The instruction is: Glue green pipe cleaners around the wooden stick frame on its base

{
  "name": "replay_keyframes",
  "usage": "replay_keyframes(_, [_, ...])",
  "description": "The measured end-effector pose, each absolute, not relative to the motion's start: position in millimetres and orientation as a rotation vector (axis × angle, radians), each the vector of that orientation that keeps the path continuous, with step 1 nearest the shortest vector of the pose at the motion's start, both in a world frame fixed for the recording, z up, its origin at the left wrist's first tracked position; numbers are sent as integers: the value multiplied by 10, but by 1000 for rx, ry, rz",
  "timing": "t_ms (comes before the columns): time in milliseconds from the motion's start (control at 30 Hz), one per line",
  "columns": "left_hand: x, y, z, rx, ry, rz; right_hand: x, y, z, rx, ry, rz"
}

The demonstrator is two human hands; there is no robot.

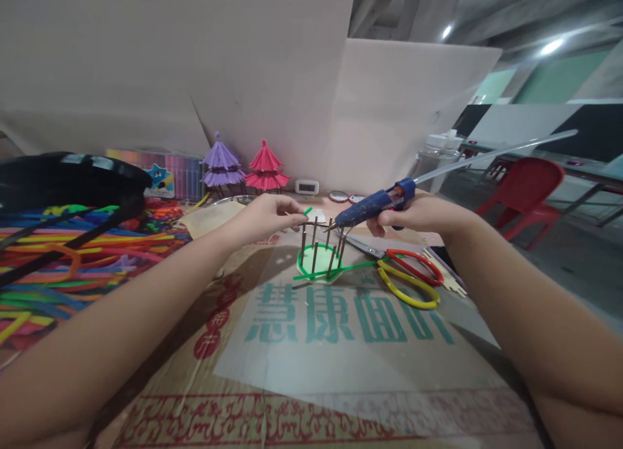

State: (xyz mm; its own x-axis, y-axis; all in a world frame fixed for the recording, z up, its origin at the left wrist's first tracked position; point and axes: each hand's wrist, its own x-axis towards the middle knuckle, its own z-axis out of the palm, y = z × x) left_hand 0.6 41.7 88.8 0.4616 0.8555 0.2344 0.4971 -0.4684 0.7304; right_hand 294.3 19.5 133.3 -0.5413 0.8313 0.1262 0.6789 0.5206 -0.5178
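My right hand (409, 214) is closed around a blue glue gun (374, 204) with a long clear glue stick out of its back. Its nozzle points left, at the tops of several thin brown posts (315, 254). These posts stand upright on a pale green round base (321, 262) edged in green. Beside the post tops, my left hand (280, 213) has its fingers pinched near a short green piece (307, 211); a thin brown strip runs from the fingertips toward the nozzle. A longer green strip (357, 266) lies across the front of the base.
Scissors (411, 283) with red and yellow handles lie right of the base. Purple (222, 163) and red (266, 167) pagoda-like models stand behind. Colourful pipe cleaners (63, 261) and a black object (73, 180) are left. A small white clock (307, 187) stands at the back.
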Motion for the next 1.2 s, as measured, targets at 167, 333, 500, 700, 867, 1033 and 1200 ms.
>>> replay_keyframes(167, [13, 396, 888, 2056, 1063, 836, 2930, 203, 1350, -1202, -2471, 741])
replay_keyframes(333, [-43, 386, 933, 2164, 1098, 808, 2927, 206, 1346, -1260, -2474, 718])
replay_keyframes(500, [-129, 393, 1005, 2350, 1159, 737, 2932, 225, 1327, -1275, -2472, 702])
replay_keyframes(700, [-173, 356, 1091, 2428, 1213, 638, 2917, 216, 1282, -1258, -2403, 742])
replay_keyframes(867, [-180, 339, 1124, 2449, 1244, 705, 2902, 195, 1248, -1356, -2397, 615])
replay_keyframes(1033, [-174, 322, 1133, 2448, 1231, 721, 2885, 208, 1220, -1456, -2365, 547])
replay_keyframes(1200, [-130, 232, 1181, 2497, 1226, 685, 2793, 141, 1264, -1495, -2360, 469])
